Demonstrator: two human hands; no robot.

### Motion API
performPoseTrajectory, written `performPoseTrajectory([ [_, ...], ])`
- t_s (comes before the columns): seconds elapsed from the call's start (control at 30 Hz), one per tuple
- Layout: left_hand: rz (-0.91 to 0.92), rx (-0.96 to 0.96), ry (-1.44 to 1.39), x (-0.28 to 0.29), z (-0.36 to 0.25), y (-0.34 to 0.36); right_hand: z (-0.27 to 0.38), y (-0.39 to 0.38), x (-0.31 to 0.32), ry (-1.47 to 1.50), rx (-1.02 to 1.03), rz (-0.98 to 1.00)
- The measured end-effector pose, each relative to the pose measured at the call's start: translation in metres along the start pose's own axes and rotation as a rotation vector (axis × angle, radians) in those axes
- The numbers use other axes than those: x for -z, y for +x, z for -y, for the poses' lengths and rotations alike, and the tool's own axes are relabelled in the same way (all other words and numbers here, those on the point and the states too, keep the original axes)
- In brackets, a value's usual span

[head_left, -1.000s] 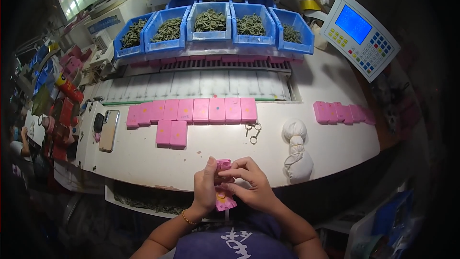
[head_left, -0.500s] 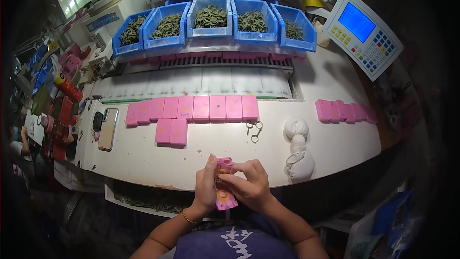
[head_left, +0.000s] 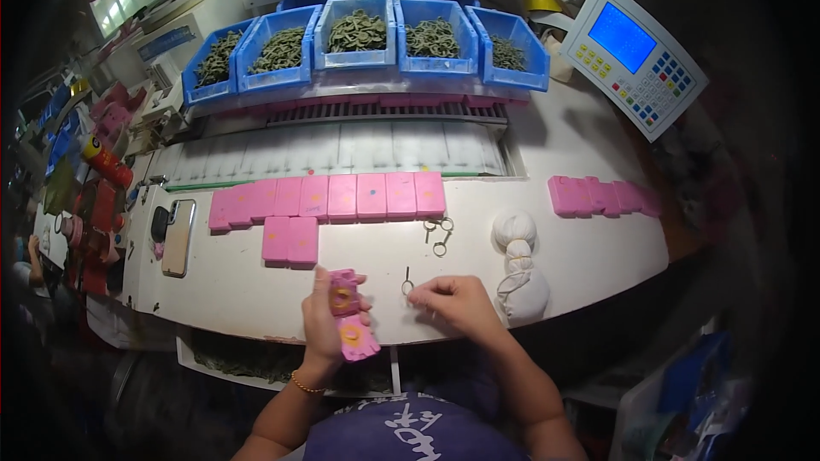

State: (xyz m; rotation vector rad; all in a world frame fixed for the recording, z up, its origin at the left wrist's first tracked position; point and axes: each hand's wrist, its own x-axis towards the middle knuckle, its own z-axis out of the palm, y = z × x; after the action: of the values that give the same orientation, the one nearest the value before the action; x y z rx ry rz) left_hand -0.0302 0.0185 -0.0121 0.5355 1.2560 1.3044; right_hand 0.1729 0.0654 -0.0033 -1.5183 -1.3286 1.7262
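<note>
My left hand (head_left: 327,312) grips an opened pink mould (head_left: 354,337) with yellow-marked hollows, its two halves one above the other. To the right of it, my right hand (head_left: 444,299) pinches a small dark greenish ring with a straight stem (head_left: 407,284), held upright over the white bench (head_left: 231,290). Similar loose rings (head_left: 440,248) lie just beyond my right hand. A white knotted cloth bag (head_left: 521,294) is beside it on the right. Pink blocks (head_left: 342,196) form a row behind my hands, with two more blocks (head_left: 303,239) in front of that row.
Several blue bins (head_left: 354,55) of green pieces stand at the back. A keypad panel (head_left: 623,68) is at right, above more pink blocks (head_left: 598,196). A phone (head_left: 177,239) and red spray can (head_left: 107,162) are at left, where another person's arm (head_left: 32,260) shows.
My hands have separated: the left moved leftward with the opened mould, and the right moved away from the mould with a small stemmed ring now between its fingertips.
</note>
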Motion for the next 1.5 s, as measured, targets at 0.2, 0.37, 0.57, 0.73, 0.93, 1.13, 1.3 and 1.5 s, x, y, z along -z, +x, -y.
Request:
performPoseTrajectory([
  [0.2,0.017,-0.006,0.0,0.01,0.001,-0.004,-0.008,-0.005,0.039,-0.964,0.682,-0.84],
  [0.37,0.082,-0.008,0.032,0.008,0.007,-0.001,-0.007,-0.009,0.072,-1.103,0.58,-0.773],
  [0.57,0.177,0.122,-0.005,0.0,0.003,0.0,0.0,-0.046,0.013,-0.832,1.295,-0.543],
  [0.73,0.256,0.148,0.067,-0.005,-0.002,-0.01,0.005,-0.028,-0.015,-0.847,1.265,-0.05],
  [0.93,0.217,0.144,0.085,0.001,-0.01,-0.01,0.004,-0.048,-0.009,-0.618,1.291,-0.337],
  [1.13,0.275,-0.172,0.281,-0.011,-0.005,-0.019,-0.007,-0.071,-0.008,-0.458,0.967,0.335],
  [1.3,0.27,-0.041,0.116,-0.006,-0.012,-0.009,0.002,-0.078,0.037,-0.696,0.986,-0.103],
  [1.5,0.431,0.204,-0.059,-0.009,-0.007,-0.014,0.003,-0.061,0.003,-0.56,0.828,-0.169],
])
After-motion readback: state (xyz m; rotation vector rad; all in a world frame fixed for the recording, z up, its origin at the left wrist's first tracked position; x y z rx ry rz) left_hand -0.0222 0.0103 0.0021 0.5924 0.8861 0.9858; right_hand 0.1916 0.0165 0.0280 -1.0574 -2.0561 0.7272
